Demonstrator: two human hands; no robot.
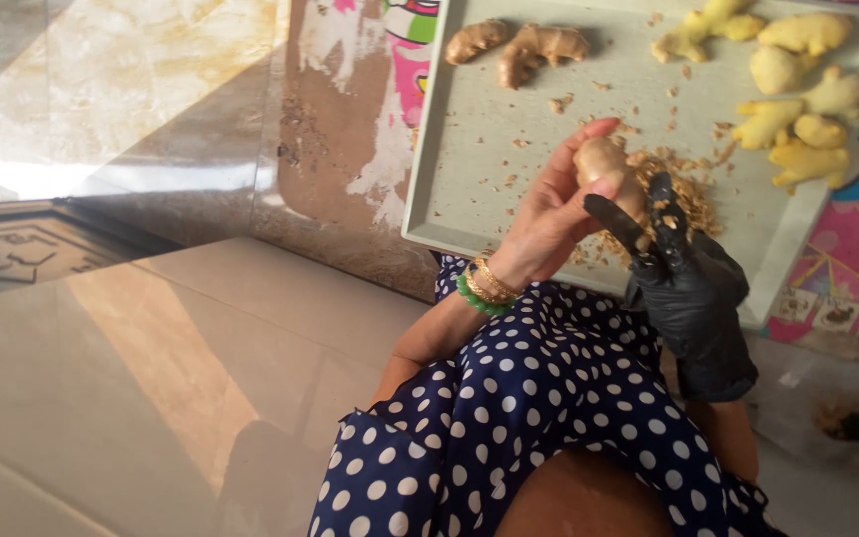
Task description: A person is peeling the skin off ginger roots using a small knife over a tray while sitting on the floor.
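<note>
My left hand (554,204), bare with bangles at the wrist, grips a piece of ginger root (603,161) over a pale tray (469,189). My right hand (683,278) wears a black glove and holds its fingers against the lower side of the same ginger; whether a tool is in it I cannot tell. A heap of brown peelings (683,194) lies on the tray just under the hands. Peeled yellow ginger pieces (797,99) sit at the tray's far right. Two unpeeled brown pieces (524,45) lie at its top left.
The tray rests on a colourful patterned mat (847,268) on a floor of large beige tiles (151,348). My lap in a navy dress with white dots (549,418) fills the bottom. A dark carved panel (12,249) sits at far left.
</note>
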